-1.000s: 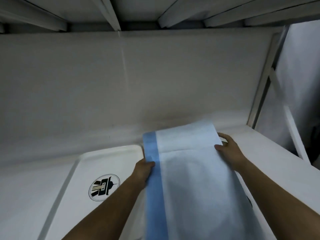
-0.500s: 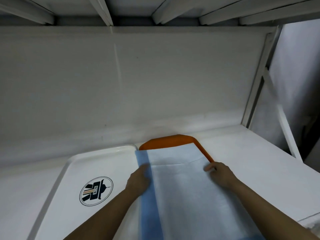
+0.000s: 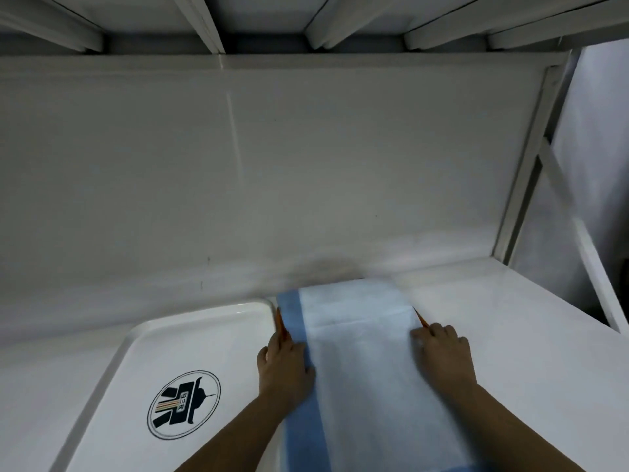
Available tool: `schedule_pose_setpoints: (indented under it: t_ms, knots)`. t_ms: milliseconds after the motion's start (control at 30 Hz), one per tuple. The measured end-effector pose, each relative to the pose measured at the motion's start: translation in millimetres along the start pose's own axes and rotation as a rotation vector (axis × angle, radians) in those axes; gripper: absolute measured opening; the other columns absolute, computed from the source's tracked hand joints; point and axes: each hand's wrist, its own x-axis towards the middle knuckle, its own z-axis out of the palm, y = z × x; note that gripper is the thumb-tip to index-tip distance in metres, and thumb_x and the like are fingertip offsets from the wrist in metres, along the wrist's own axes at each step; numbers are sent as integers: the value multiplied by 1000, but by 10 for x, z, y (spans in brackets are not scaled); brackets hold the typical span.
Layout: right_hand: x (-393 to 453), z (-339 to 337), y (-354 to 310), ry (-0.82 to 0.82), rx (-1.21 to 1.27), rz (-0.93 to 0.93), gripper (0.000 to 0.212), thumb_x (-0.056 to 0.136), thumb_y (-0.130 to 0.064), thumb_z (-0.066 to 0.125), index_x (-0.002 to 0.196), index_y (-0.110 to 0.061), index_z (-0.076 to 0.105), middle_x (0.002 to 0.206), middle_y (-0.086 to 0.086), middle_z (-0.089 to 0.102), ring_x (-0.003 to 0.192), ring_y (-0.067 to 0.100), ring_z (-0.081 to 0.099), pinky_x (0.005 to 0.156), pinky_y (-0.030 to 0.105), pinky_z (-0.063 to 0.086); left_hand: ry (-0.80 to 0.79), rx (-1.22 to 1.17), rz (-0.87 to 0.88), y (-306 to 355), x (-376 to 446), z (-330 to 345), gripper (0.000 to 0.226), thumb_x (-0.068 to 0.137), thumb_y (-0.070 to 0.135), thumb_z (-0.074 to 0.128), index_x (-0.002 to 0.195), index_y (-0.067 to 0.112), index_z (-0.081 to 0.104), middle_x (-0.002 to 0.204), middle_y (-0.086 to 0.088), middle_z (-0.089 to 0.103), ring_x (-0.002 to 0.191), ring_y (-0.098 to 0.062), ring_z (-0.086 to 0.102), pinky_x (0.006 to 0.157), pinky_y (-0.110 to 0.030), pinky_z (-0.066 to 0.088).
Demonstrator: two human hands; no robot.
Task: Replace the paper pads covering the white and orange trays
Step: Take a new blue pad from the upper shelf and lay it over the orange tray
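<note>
Since half a second ago, the paper pad (image 3: 357, 352) has slid forward again and now hides the orange tray's far end, which was bare then; only thin orange slivers of the orange tray (image 3: 423, 321) show at either side. The pad is pale with a blue band down its left edge, and it lies lengthwise over that tray, running from near the back wall toward me. My left hand (image 3: 284, 369) rests on the blue band, its fingers (image 3: 272, 345) curled over the pad's edge and seeming to pinch it. My right hand (image 3: 442, 359) holds the opposite edge, knuckles up, fingers bent down around it.

Just left, touching or nearly touching, sits the white tray (image 3: 204, 315), uncovered, a round dark logo (image 3: 183, 405) printed on it. Both trays sit on a white worktop (image 3: 510, 318) under a shelf.

Risks, as I judge them: uneven pushing could skew the pad, the light paper could wrinkle or lift, and the left edge could spill onto the white tray.
</note>
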Motion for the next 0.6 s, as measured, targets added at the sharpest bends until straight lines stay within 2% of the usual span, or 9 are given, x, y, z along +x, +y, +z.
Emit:
schedule_pose_setpoints:
  t_ms: [100, 167, 233, 300, 333, 400, 467, 533, 600]
  knots:
    - [-71, 6, 22, 41, -82, -35, 23, 63, -7, 51, 70, -15, 71, 65, 7, 57, 59, 31, 55, 52, 33, 41, -10, 91, -15, -19, -60, 67, 46, 92, 45, 41, 133, 26, 46, 137, 0, 41, 136, -21, 24, 114, -39, 13]
    - [-106, -56, 14, 51, -131, -43, 16, 60, -4, 60, 69, -14, 70, 68, 9, 56, 62, 31, 52, 55, 34, 39, -13, 110, -23, -23, -96, 99, 45, 91, 46, 41, 132, 25, 48, 139, -2, 35, 137, -23, 21, 116, -42, 9]
    - [-114, -56, 12, 21, -126, -17, 26, 68, -11, 43, 69, -15, 69, 79, 10, 58, 70, 31, 53, 60, 35, 39, -8, 98, -34, -10, -121, 116, 45, 91, 48, 41, 129, 26, 50, 147, -4, 23, 142, -25, 10, 117, -46, 3]
    - [-123, -101, -62, -18, -65, -54, 39, 80, -22, 31, 85, -17, 70, 102, 9, 63, 89, 32, 58, 72, 39, 44, -23, 65, -32, 14, -134, 117, 46, 92, 49, 41, 129, 24, 52, 150, -4, 19, 144, -24, 6, 117, -46, 1]
    - [-125, -97, -105, -32, -28, -70, 41, 89, -29, 30, 105, -19, 66, 119, 8, 60, 108, 30, 55, 85, 42, 44, -54, 55, -23, 34, -151, 102, 47, 92, 49, 40, 129, 22, 51, 148, -4, 24, 143, -24, 9, 118, -47, 1]
    - [-119, -97, -151, -193, 46, -63, 49, 99, -45, 27, 140, -21, 40, 149, 2, 36, 139, 22, 30, 111, 40, 26, -121, 49, -17, 83, -182, 75, 49, 94, 48, 39, 131, 17, 48, 144, -6, 30, 141, -24, 14, 117, -48, -1]
    - [-130, -76, -166, -292, 60, -57, 61, 98, -53, 21, 150, -21, 21, 158, 1, 17, 147, 19, 10, 119, 37, 11, -148, 65, -11, 110, -209, 48, 52, 94, 48, 39, 135, 16, 44, 147, -8, 28, 143, -26, 11, 116, -50, -4]
    - [-154, -43, -164, -345, 50, -68, 72, 93, -63, 11, 152, -21, 13, 160, 1, 7, 148, 19, 0, 120, 36, 4, -138, 99, 33, 107, -229, 31, 57, 95, 50, 36, 142, 18, 37, 155, -6, 16, 146, -26, 0, 115, -50, -9]
    - [-219, -46, -142, -408, 47, -99, 102, 71, -79, -13, 153, -22, 6, 161, 1, -1, 148, 19, -6, 119, 36, -1, -130, 139, 114, 114, -255, 41, 62, 97, 53, 29, 149, 21, 24, 160, -3, 2, 147, -24, -11, 115, -48, -12]
